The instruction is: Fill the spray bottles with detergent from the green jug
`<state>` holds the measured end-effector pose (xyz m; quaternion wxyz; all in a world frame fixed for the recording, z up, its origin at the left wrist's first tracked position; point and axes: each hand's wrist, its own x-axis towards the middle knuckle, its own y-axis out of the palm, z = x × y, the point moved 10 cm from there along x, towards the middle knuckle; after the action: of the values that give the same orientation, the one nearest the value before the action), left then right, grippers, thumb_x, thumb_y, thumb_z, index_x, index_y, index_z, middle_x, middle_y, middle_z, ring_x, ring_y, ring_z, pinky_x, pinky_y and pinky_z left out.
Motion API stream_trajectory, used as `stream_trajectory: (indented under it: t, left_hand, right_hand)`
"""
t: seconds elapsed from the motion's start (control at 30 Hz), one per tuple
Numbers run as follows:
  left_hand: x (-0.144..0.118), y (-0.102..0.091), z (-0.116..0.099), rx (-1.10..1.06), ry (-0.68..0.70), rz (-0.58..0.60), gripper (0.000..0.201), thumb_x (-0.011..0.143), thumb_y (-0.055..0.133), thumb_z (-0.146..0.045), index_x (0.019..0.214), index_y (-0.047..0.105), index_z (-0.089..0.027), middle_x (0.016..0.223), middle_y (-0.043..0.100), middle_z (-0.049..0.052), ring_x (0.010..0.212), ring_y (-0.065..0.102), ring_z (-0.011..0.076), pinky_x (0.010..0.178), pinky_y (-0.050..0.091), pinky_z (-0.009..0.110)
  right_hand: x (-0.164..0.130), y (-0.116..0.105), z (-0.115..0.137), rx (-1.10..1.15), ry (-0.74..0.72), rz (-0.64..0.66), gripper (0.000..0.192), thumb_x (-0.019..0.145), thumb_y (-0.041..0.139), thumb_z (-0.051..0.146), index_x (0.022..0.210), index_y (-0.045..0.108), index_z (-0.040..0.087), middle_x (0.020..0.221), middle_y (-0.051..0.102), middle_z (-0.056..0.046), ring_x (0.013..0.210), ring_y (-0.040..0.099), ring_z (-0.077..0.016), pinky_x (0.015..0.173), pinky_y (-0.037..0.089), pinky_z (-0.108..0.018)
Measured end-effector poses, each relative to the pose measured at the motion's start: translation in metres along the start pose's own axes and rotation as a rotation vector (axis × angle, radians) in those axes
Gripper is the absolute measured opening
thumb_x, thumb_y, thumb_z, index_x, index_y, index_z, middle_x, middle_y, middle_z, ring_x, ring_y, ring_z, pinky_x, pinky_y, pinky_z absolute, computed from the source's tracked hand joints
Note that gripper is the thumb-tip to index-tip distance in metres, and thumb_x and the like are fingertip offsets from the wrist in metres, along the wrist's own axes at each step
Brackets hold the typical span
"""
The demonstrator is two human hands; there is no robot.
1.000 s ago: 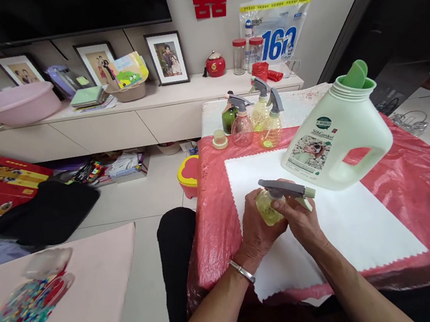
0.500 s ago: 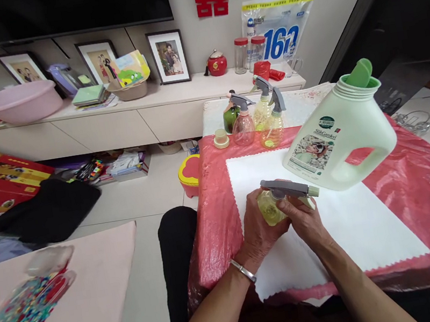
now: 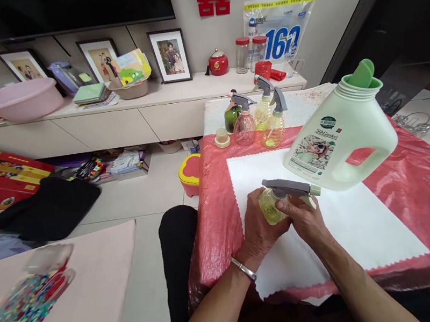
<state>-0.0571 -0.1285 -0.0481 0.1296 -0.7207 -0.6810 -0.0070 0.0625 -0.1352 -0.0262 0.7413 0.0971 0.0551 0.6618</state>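
Hardly anything has shifted since a second ago: both hands and the bottle they share sit a touch further right in view, and the big jug likewise, which reads as a small turn of the head; the hold itself looks unchanged.

Largest first: the tabletop under a crinkled red plastic sheet [image 3: 424,171] carries a white scallop-edged cloth [image 3: 356,225]; on the cloth's far right stands a large pale-green plastic detergent jug [image 3: 338,141], leaning, its mouth open with a green flap raised; a cluster of small clear spray bottles [image 3: 263,118] stands at the far edge.

Between the hands is the small yellowish clear spray bottle with a grey trigger head [image 3: 276,200], upright over the near-left part of the cloth; its grey head runs left to right, nozzle pointing right toward the jug.

The left hand [image 3: 256,228] wraps the bottle's body from the left, clenched round it; the right hand [image 3: 308,219] closes on the neck and trigger from below-right; neither is nearer, both touch it.
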Motion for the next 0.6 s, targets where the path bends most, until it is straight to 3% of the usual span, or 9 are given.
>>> stream_trajectory:
  t: [0.2, 0.37, 0.6]
  left_hand:
    - [-0.003, 0.0, 0.003, -0.07, 0.037, -0.018, 0.098, 0.057, 0.091, -0.032, 0.135, 0.032, -0.023, 0.128, 0.056, 0.014, 0.111, 0.065, 0.0318, 0.094, 0.056, 0.05]
    - [-0.006, -0.003, -0.005, -0.082, 0.146, -0.019, 0.108, 0.057, 0.091, -0.035, 0.141, 0.025, -0.022, 0.142, 0.043, 0.018, 0.131, 0.052, 0.0365, 0.11, 0.046, 0.056]
    - [-0.003, 0.002, 0.003, -0.256, -0.053, 0.12, 0.102, 0.057, 0.092, -0.048, 0.137, 0.035, -0.019, 0.135, 0.057, 0.017, 0.126, 0.058, 0.0361, 0.107, 0.05, 0.053]
  right_hand:
    - [-0.001, -0.001, -0.004, 0.031, 0.051, -0.006, 0.049, 0.072, 0.084, 0.04, 0.113, 0.07, 0.017, 0.117, 0.064, -0.011, 0.107, 0.062, -0.0267, 0.093, 0.054, -0.04]
    - [0.003, -0.009, 0.02, 0.07, -0.008, -0.094, 0.048, 0.069, 0.087, 0.039, 0.109, 0.07, 0.02, 0.115, 0.065, -0.009, 0.11, 0.061, -0.0259, 0.096, 0.052, -0.04]
    - [0.007, -0.016, 0.042, 0.153, -0.084, -0.173, 0.043, 0.071, 0.085, 0.044, 0.105, 0.069, 0.023, 0.116, 0.065, -0.007, 0.112, 0.06, -0.0247, 0.097, 0.051, -0.041]
